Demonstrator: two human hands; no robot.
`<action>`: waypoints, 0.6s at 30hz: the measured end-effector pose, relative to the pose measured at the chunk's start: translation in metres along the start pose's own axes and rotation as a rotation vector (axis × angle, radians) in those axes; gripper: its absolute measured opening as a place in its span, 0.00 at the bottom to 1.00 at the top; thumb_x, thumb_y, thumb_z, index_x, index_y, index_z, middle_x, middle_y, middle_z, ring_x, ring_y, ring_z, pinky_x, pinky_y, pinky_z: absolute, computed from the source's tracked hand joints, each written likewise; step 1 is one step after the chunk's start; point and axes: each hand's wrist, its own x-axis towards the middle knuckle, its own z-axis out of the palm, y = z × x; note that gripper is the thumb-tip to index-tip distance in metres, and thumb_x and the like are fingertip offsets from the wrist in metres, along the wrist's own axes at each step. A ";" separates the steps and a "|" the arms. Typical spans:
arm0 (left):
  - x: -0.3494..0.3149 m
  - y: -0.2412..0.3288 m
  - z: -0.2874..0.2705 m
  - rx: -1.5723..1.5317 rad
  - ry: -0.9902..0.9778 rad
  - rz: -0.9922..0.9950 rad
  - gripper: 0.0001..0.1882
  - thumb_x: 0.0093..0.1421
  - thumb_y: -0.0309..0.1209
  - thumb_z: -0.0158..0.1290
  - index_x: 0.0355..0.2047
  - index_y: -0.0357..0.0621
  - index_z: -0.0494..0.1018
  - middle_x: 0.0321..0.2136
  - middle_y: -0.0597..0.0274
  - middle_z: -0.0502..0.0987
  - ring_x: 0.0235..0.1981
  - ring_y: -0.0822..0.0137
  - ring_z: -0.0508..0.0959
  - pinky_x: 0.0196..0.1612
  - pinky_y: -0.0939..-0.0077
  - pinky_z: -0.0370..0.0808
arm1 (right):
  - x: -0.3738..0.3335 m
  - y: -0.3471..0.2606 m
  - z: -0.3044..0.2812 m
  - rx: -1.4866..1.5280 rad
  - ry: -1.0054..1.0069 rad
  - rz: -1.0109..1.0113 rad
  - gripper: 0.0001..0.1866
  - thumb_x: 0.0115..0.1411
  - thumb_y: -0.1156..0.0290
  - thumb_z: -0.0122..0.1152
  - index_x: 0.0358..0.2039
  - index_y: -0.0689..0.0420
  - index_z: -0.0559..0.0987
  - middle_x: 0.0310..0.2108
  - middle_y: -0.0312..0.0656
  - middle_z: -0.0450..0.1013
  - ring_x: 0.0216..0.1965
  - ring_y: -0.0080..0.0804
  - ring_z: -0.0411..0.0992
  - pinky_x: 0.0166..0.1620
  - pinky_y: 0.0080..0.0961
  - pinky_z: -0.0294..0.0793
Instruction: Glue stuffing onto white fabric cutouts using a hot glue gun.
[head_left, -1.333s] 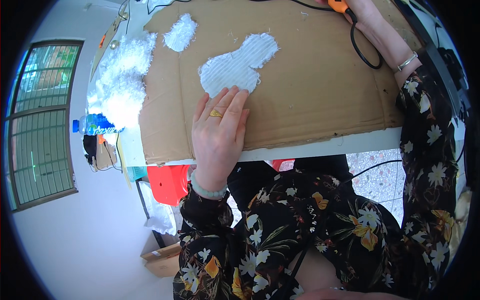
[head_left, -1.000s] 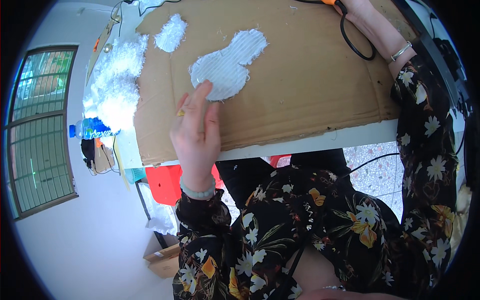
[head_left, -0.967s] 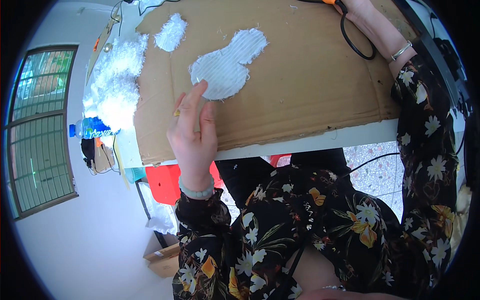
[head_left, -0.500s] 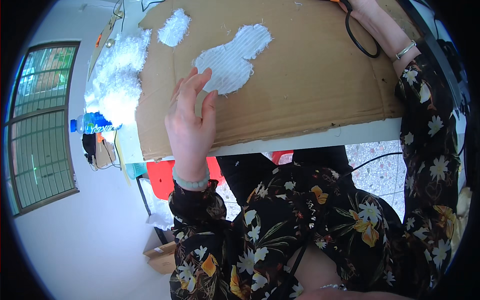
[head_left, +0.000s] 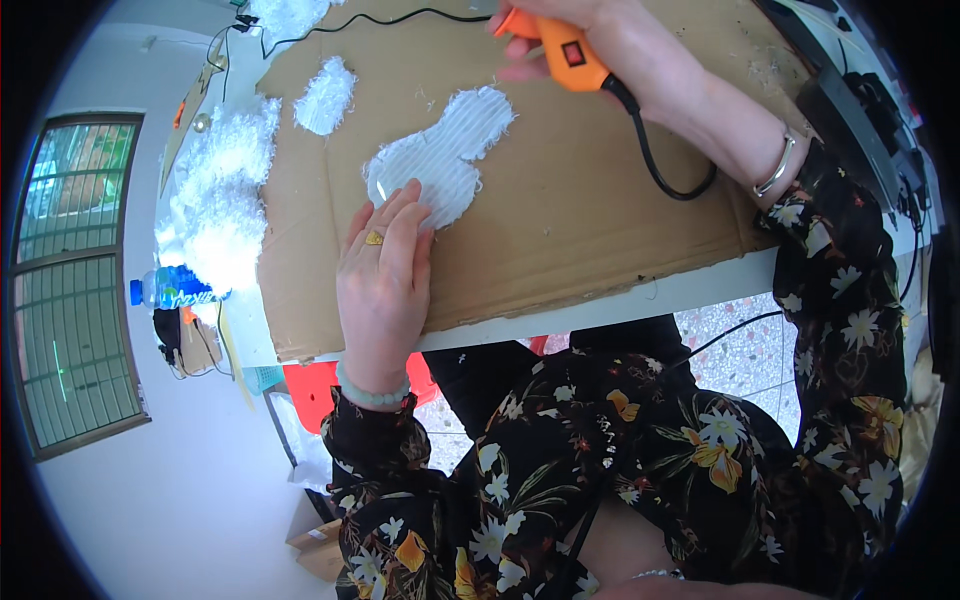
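A white, ribbed piece of fabric (head_left: 440,150) with frayed edges, wide at one end and narrower at the other, lies on a brown cardboard sheet (head_left: 600,200). My left hand (head_left: 385,265) rests with its fingers stretched out, their tips on the fabric's near edge. At the top right of the cardboard, my right hand (head_left: 640,50) grips an orange corded hand tool (head_left: 570,55) with a red switch. The tool's front end is partly behind my fingers, so its kind is unclear. A smaller white fluffy scrap (head_left: 325,95) lies to the left of the fabric.
A heap of white fluffy fibre (head_left: 225,190) lies along the table's left side, near a blue-labelled bottle (head_left: 175,288). A black cord (head_left: 370,18) crosses the far cardboard. Dark equipment (head_left: 850,130) stands at the right edge. A red stool (head_left: 310,390) is below the table.
My right hand has come left and nearer, bringing the orange tool into full view. My left hand has lowered onto the fabric's near edge. The whole view has shifted slightly.
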 end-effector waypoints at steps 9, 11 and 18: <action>0.003 0.001 0.001 -0.148 -0.067 0.024 0.15 0.54 0.15 0.51 0.43 0.39 0.70 0.46 0.57 0.79 0.48 0.50 0.78 0.50 0.57 0.74 | 0.000 0.018 0.006 0.169 -0.064 0.225 0.12 0.65 0.67 0.55 0.45 0.60 0.72 0.36 0.41 0.74 0.35 0.28 0.75 0.40 0.24 0.80; 0.003 -0.001 0.001 -0.148 -0.071 0.032 0.16 0.53 0.14 0.51 0.43 0.39 0.70 0.46 0.57 0.79 0.48 0.49 0.78 0.50 0.57 0.74 | -0.001 0.030 0.002 0.102 -0.069 0.171 0.15 0.64 0.64 0.56 0.44 0.62 0.73 0.37 0.41 0.74 0.35 0.27 0.75 0.40 0.23 0.79; 0.002 -0.001 0.000 -0.120 -0.065 0.045 0.16 0.52 0.14 0.50 0.41 0.39 0.70 0.44 0.57 0.79 0.47 0.49 0.78 0.49 0.58 0.75 | -0.005 0.030 -0.001 -0.033 -0.150 0.098 0.19 0.65 0.59 0.55 0.45 0.64 0.74 0.39 0.42 0.74 0.40 0.27 0.75 0.49 0.24 0.76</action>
